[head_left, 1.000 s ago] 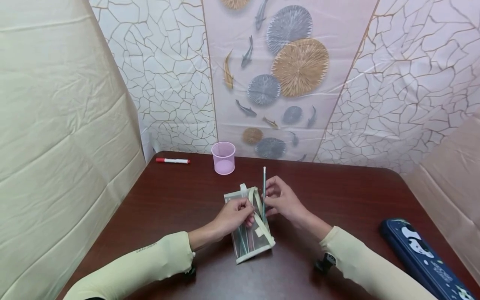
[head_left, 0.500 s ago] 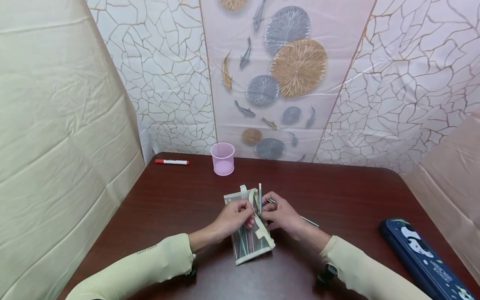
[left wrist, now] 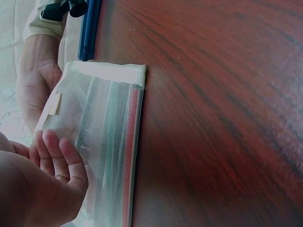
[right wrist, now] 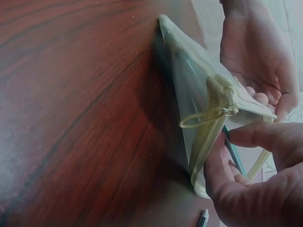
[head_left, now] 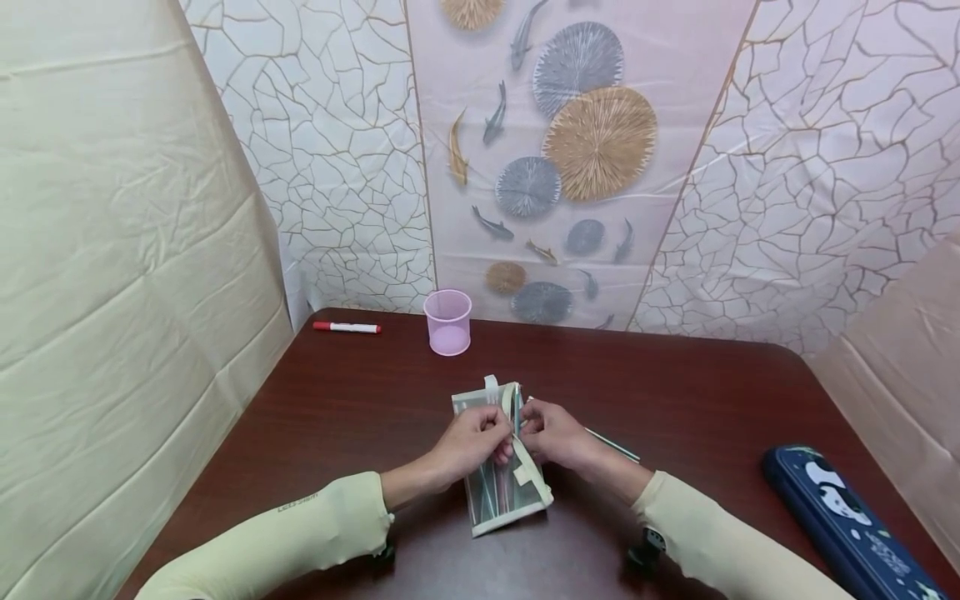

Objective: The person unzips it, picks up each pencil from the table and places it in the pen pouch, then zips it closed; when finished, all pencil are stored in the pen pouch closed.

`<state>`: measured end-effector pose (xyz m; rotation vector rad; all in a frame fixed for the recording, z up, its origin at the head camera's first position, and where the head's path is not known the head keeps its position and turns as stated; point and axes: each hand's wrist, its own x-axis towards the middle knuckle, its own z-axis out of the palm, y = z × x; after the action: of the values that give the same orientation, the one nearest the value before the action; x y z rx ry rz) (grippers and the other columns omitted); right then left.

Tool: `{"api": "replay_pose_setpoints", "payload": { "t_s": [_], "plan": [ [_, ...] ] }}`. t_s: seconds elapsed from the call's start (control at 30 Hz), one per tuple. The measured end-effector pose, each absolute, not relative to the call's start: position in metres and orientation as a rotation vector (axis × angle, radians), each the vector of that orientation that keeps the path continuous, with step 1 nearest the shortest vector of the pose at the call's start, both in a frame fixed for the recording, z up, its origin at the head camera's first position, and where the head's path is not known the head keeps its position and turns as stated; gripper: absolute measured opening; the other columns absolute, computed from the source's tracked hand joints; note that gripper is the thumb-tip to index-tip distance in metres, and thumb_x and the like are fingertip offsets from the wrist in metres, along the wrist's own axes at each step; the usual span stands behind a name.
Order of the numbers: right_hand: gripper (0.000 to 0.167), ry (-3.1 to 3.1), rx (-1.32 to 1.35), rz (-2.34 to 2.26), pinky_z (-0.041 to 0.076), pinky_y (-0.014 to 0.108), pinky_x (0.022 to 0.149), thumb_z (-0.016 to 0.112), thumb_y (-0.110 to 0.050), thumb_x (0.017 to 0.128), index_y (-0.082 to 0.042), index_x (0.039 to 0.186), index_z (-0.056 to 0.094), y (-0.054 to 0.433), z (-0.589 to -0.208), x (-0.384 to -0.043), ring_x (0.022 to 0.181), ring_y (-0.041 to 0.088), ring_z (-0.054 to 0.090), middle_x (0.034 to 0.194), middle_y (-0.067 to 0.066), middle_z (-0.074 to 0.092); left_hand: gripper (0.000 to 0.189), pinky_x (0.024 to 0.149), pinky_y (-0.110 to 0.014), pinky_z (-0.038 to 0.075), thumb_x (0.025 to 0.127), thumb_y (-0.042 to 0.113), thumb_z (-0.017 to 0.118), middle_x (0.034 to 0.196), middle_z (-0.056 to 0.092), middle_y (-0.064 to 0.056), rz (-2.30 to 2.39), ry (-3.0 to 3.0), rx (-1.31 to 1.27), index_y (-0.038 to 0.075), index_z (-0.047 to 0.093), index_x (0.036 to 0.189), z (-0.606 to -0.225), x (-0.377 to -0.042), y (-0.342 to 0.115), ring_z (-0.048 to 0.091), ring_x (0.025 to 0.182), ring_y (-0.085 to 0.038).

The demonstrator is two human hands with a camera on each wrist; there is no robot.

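Observation:
A mesh pencil pouch [head_left: 487,492] with cream zip edges lies tilted on the table, its zip side spread apart. Several slim sticks, among them a red one [left wrist: 130,123], show through the mesh. My left hand [head_left: 474,437] pinches one edge of the opening. With thumb and fingers my right hand [head_left: 558,435] pinches a green pencil [right wrist: 233,153] at the mouth of the pouch; its lower end is hidden inside. Another thin dark-green pencil or pen [head_left: 613,446] lies on the table, partly behind my right hand and wrist.
A pink mesh cup [head_left: 448,325] stands near the back edge of the brown table [head_left: 375,392]. Left of it lies a red-and-white marker [head_left: 347,327]. At the right edge is a navy pencil case [head_left: 847,521] with a panda print.
My right hand has lowered the green pencil, so less of it stands above the pouch. The second stick has come into sight behind the right wrist. My left hand keeps its hold.

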<state>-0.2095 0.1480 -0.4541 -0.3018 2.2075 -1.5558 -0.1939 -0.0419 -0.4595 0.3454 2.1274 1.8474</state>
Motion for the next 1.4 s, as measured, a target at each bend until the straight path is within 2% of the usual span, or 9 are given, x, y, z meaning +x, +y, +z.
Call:
{"api": "replay_pose_setpoints", "payload": {
  "t_s": [0.2,0.37,0.43,0.6,0.8,0.93,1.2,1.4],
  "plan": [
    [0.028,2.325,-0.374,-1.416,0.049,0.022,0.060,0.061,0.002,0.088,0.009,0.115,0.063,0.145,-0.457,-0.216,0.070,0.009,0.060,0.086,0.009,0.070,0.018,0.066,-0.024,0.060,0.100,0.010,0.057,0.071,0.066,0.000,1.850,2.135,0.353,0.000,0.063,0.086,-0.461,-0.193,-0.041,0.065,0.063,-0.010],
    [0.031,2.552,-0.509,-1.195,0.051,0.023,0.062,0.065,-0.002,0.086,0.003,0.115,0.074,0.149,-0.451,-0.223,0.072,0.008,0.064,0.085,0.007,0.075,0.019,0.066,-0.025,0.060,0.100,0.010,0.058,0.071,0.066,0.000,1.847,2.134,0.346,0.000,0.063,0.086,-0.460,-0.193,-0.041,0.065,0.063,-0.011],
    [0.029,2.593,-0.512,-1.184,0.057,0.027,0.064,0.067,-0.006,0.089,0.002,0.116,0.075,0.153,-0.447,-0.225,0.071,0.011,0.068,0.086,0.007,0.076,0.020,0.066,-0.025,0.060,0.102,0.010,0.057,0.071,0.066,0.000,1.846,2.134,0.344,0.000,0.063,0.086,-0.458,-0.194,-0.042,0.065,0.064,-0.011],
    [0.031,2.609,-0.431,-1.298,0.064,0.037,0.069,0.073,-0.014,0.095,0.002,0.121,0.073,0.169,-0.439,-0.232,0.074,0.022,0.076,0.095,0.011,0.078,0.020,0.066,-0.024,0.060,0.104,0.010,0.057,0.071,0.066,0.001,1.845,2.137,0.340,0.001,0.064,0.087,-0.457,-0.196,-0.045,0.065,0.063,-0.009],
    [0.029,2.626,-0.354,-1.436,0.063,0.038,0.070,0.075,-0.018,0.097,-0.002,0.121,0.072,0.189,-0.441,-0.239,0.081,0.029,0.074,0.101,0.019,0.077,0.021,0.066,-0.026,0.061,0.104,0.011,0.059,0.071,0.066,0.000,1.853,2.142,0.337,-0.002,0.065,0.089,-0.458,-0.195,-0.047,0.065,0.063,-0.009],
    [0.032,2.617,-0.359,-1.487,0.060,0.033,0.068,0.075,-0.022,0.098,-0.002,0.122,0.071,0.200,-0.445,-0.246,0.081,0.026,0.070,0.102,0.018,0.075,0.021,0.067,-0.027,0.061,0.104,0.011,0.060,0.072,0.067,-0.002,1.856,2.148,0.328,-0.004,0.064,0.089,-0.459,-0.194,-0.049,0.064,0.063,-0.009],
    [0.044,2.456,-0.345,-1.452,0.061,0.034,0.070,0.072,-0.027,0.100,0.002,0.133,0.064,0.228,-0.456,-0.269,0.084,0.021,0.069,0.110,0.022,0.074,0.022,0.066,-0.024,0.061,0.105,0.011,0.059,0.071,0.066,0.000,1.854,2.147,0.330,-0.002,0.064,0.088,-0.460,-0.196,-0.051,0.065,0.063,-0.009],
    [0.043,2.358,-0.356,-1.385,0.062,0.035,0.069,0.074,-0.023,0.099,0.002,0.132,0.063,0.251,-0.469,-0.285,0.084,0.019,0.067,0.103,0.015,0.074,0.021,0.066,-0.024,0.060,0.104,0.013,0.060,0.072,0.066,0.001,1.853,2.144,0.319,0.000,0.064,0.087,-0.458,-0.196,-0.053,0.064,0.064,-0.009]
  ]
}}
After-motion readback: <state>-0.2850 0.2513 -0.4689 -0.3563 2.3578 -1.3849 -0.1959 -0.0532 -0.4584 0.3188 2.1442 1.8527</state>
